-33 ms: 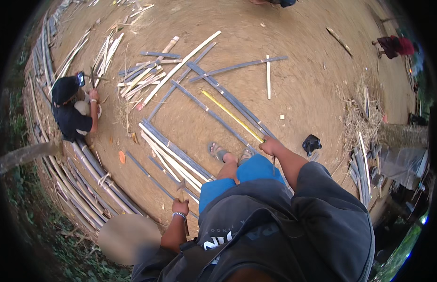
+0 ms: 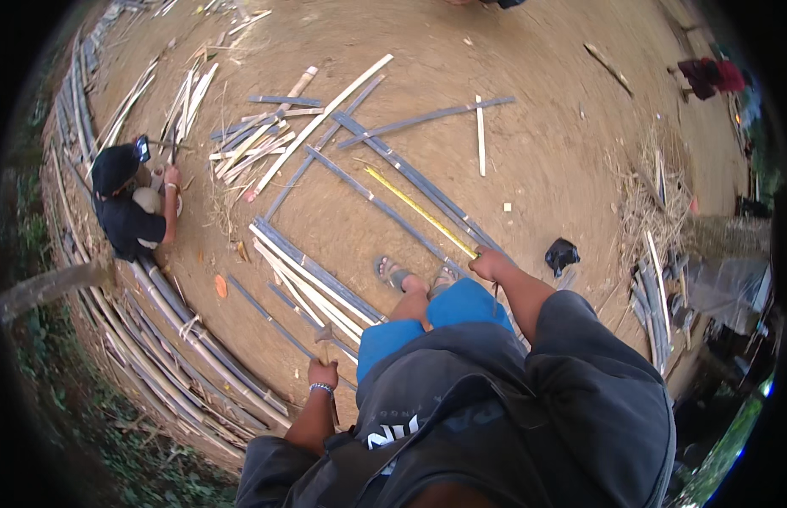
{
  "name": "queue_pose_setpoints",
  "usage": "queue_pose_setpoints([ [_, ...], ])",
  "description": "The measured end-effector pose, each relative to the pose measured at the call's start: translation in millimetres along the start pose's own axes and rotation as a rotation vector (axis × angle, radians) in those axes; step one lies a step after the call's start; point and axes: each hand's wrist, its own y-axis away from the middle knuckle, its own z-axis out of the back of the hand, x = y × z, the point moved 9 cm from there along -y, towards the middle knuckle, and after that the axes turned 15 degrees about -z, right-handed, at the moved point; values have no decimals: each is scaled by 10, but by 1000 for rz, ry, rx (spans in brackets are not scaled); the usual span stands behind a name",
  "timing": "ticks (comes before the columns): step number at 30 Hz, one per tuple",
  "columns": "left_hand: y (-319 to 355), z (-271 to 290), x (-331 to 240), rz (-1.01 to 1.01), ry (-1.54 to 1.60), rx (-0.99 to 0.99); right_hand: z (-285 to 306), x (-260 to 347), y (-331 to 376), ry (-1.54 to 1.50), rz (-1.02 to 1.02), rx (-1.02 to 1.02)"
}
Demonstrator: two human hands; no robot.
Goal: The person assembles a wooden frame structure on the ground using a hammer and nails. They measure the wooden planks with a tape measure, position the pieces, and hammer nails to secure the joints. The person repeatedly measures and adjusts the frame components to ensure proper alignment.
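Observation:
My left hand (image 2: pixel 323 373) is closed round the handle of a hammer (image 2: pixel 325 334), its head up above the fist. In my right hand (image 2: pixel 492 263) is a yellow tape measure; its extended blade (image 2: pixel 419 207) slants away to the far left over the ground. The tape's case is mostly hidden by the fingers. Dark split bamboo strips (image 2: pixel 393 161) lie in a rough frame shape on the dirt around my feet. Pale bamboo strips (image 2: pixel 304 284) rest along the frame's left side, near the hammer.
A co-worker (image 2: pixel 131 199) in dark clothes crouches at the left, beside long bamboo poles (image 2: pixel 211 339). A pile of cut strips (image 2: pixel 254 148) lies beyond. To my right are a black plastic bag (image 2: pixel 562 256) and more strips (image 2: pixel 651 305). Another person (image 2: pixel 711 76) is far right.
My hands keep their hold on the hammer and tape, almost unmoved. A blurred round patch beside my left forearm is gone, and poles show there. The view has shifted slightly.

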Motion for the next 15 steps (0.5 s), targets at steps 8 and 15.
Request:
queue_pose_setpoints([
  [8, -1296, 1002, -598, -177, 13, -342, -216, -478, -98, -273, 63, -71],
  [15, -2866, 1137, -1903, -429, -97, -153, -1037, -20, -566, -629, -401, 115],
])
